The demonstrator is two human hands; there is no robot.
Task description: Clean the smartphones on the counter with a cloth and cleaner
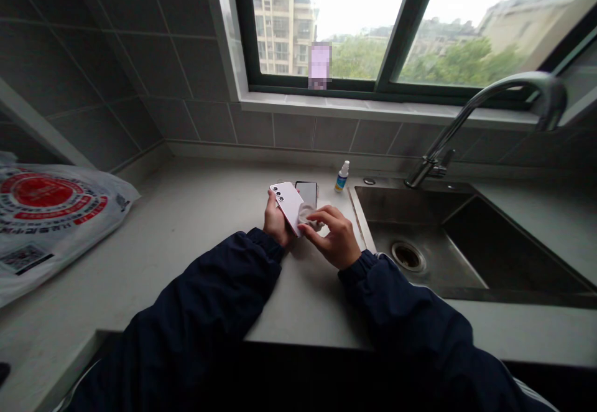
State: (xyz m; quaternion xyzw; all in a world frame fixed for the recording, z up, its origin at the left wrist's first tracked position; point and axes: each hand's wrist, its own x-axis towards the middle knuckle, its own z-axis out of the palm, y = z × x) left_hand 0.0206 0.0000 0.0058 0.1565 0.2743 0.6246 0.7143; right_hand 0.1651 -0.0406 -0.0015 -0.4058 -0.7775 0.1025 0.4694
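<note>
A pale pink smartphone (288,204) lies tilted in my left hand (276,222), its back and camera lenses facing up. The fingers of that hand are wrapped around its edges. My right hand (333,234) pinches a crumpled light-coloured cloth (306,213) and presses it against the lower part of the phone's back. Behind the held phone, a flat dark-edged rectangle with a pale face (308,191) lies on the counter, partly hidden. A small spray bottle (341,178) with a white top and blue-yellow label stands upright beyond my right hand.
To the right a steel sink (396,213) is set into the white counter (209,200), with a curved chrome faucet (448,127) behind it. On the left lies a white plastic bag (60,213) with red print. A window ledge (354,106) runs along the back.
</note>
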